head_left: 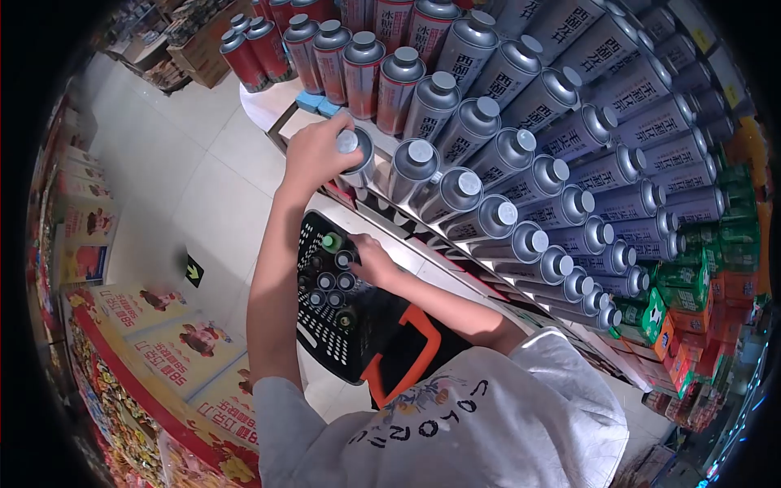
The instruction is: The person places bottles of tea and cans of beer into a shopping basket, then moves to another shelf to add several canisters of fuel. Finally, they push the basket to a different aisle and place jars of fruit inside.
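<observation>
On shelf edge, silver-capped grey can (355,154) under left hand (313,153).

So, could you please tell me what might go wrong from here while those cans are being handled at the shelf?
1. The left hand grips a silver can at the shelf's edge; tightly packed neighbouring cans could be knocked over.
2. The right hand reaches into the black basket without a clear look, so bottles there may tip.
3. The basket seems to hang over the floor; a dropped can could roll away.
</observation>
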`<state>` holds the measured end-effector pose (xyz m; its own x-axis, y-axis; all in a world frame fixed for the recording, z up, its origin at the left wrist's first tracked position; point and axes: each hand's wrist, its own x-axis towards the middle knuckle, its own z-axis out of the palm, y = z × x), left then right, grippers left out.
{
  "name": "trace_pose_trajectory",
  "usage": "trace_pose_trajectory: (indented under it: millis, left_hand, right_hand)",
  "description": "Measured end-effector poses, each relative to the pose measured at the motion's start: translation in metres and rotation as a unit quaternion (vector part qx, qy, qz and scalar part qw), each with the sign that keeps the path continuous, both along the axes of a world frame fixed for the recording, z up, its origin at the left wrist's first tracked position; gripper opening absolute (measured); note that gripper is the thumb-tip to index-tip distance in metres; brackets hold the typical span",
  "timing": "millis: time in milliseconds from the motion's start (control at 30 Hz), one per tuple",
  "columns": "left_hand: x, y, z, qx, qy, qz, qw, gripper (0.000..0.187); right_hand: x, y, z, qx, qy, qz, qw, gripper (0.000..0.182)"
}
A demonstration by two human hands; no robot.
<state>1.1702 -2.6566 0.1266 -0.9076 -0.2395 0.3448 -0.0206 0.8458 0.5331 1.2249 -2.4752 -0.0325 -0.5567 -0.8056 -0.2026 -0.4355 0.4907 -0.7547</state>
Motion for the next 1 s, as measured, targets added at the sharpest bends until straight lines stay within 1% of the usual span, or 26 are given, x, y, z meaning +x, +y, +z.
trace_pose_trajectory:
  millis: [67,100,167,233,333,433,467,533,600,633,733,833,867,933,1000]
  left_hand:
    - [-0.016,-0.001,-0.01,0.0,0.019,-0.017,1.0,0.034]
    - [-0.021,-0.001,-0.01,0.001,-0.003,-0.017,1.0,0.036]
    - [-0.029,-0.004,-0.016,0.02,0.001,-0.02,1.0,0.037]
    - [-0.036,-0.003,-0.022,0.024,0.014,-0.024,0.999,0.036]
    - [-0.044,-0.002,-0.03,0.012,0.005,-0.031,0.999,0.034]
    - [-0.053,-0.001,-0.043,0.012,0.031,-0.04,0.999,0.033]
    - [-0.054,-0.001,-0.048,0.01,0.042,-0.043,0.998,0.033]
    - [-0.056,-0.001,-0.04,0.016,-0.002,-0.052,0.999,0.033]
    - [-0.061,0.0,-0.038,0.024,-0.033,-0.06,0.997,0.034]
    - [-0.064,0.0,-0.041,-0.004,-0.025,-0.069,0.997,0.033]
    - [-0.069,-0.004,-0.05,-0.012,0.014,-0.086,0.996,0.035]
    - [-0.068,-0.008,-0.053,-0.03,-0.007,-0.105,0.994,0.045]
    - [-0.062,-0.011,-0.053,-0.011,0.004,-0.117,0.993,0.05]
    - [-0.033,-0.014,-0.049,0.008,0.113,-0.004,0.994,0.052]
    - [0.011,-0.044,-0.046,0.113,-0.017,0.072,0.991,0.047]
  right_hand:
    - [0.008,0.004,-0.02,0.031,-0.024,0.015,0.999,0.059]
    - [0.011,0.006,-0.03,0.046,-0.036,0.021,0.998,0.057]
    - [0.018,0.012,-0.045,0.057,-0.047,0.028,0.997,0.056]
    - [0.019,0.016,-0.047,0.092,-0.072,0.05,0.992,0.054]
    - [0.02,0.02,-0.052,0.164,-0.063,0.074,0.982,0.052]
    - [0.015,0.022,-0.067,0.201,-0.069,0.102,0.972,0.05]
    - [0.014,0.023,-0.072,0.203,-0.069,0.097,0.972,0.049]
    - [0.016,0.027,-0.078,0.208,-0.072,0.087,0.972,0.049]
    - [0.019,0.03,-0.084,0.218,-0.062,0.077,0.971,0.044]
    - [0.02,0.031,-0.088,0.235,-0.061,0.086,0.966,0.043]
    - [0.022,0.031,-0.104,0.274,-0.042,0.104,0.955,0.042]
    - [0.019,0.028,-0.127,0.315,-0.019,0.141,0.938,0.04]
    - [0.018,0.027,-0.136,0.327,-0.01,0.152,0.933,0.039]
    - [0.017,0.023,-0.159,0.338,-0.012,0.162,0.927,0.038]
    - [0.016,0.022,-0.186,0.344,-0.007,0.166,0.924,0.035]
